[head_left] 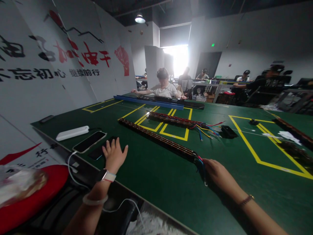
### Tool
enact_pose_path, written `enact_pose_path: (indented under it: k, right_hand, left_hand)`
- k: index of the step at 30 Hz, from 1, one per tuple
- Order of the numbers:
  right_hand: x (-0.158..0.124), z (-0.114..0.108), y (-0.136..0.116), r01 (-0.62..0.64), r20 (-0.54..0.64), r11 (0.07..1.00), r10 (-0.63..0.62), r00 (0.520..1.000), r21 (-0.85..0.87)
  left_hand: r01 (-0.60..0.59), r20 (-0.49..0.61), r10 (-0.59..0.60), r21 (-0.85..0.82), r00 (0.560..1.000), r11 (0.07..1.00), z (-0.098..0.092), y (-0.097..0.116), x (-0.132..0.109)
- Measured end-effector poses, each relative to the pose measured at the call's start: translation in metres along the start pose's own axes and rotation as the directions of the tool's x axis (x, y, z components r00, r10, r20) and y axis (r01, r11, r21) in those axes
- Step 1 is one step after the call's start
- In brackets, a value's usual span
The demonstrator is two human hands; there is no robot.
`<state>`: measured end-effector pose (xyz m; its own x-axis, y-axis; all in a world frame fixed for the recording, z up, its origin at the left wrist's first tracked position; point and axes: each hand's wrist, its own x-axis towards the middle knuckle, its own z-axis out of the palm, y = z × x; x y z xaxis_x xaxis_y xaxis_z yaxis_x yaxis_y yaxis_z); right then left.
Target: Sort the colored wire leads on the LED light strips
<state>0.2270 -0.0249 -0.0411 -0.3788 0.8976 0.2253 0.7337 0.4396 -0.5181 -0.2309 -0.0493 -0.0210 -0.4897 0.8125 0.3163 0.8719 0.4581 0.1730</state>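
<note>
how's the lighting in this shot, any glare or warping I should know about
Head view: the window blows out to white, with haze around it; head view: the green table is dim, with a soft shadow beside the right arm; head view: the edges look stretched, as if wide-angle.

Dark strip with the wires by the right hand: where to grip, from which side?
Probably around mid-length of the dark strip, from above, thumb and fingers on its opposite long edges. It is long and narrow and lies flat on the green table, so a middle hold should balance best. I'd avoid lifting by the loose wires at its end by the right hand.
</note>
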Motion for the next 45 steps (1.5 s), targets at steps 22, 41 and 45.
enact_pose_path:
  k: [22, 41, 45]
  right_hand:
    - [0.002, 0.005, 0.002, -0.073, -0.008, 0.982, 0.076, 0.997, 0.172]
    - [0.002, -0.013, -0.021, -0.072, -0.123, 0.997, 0.071, 0.99, -0.007]
    - [0.003, -0.019, -0.025, -0.066, -0.05, 0.996, 0.069, 0.996, 0.065]
  left_hand:
    - [0.308, 0.552, 0.829, -0.807, 0.091, 0.504, -0.005, 0.226, -0.126]
    - [0.596, 0.577, 0.795, -0.71, 0.186, 0.376, 0.019, 0.261, -0.136]
    - [0.679, 0.551, 0.82, -0.663, 0.159, 0.314, 0.02, 0.254, -0.13]
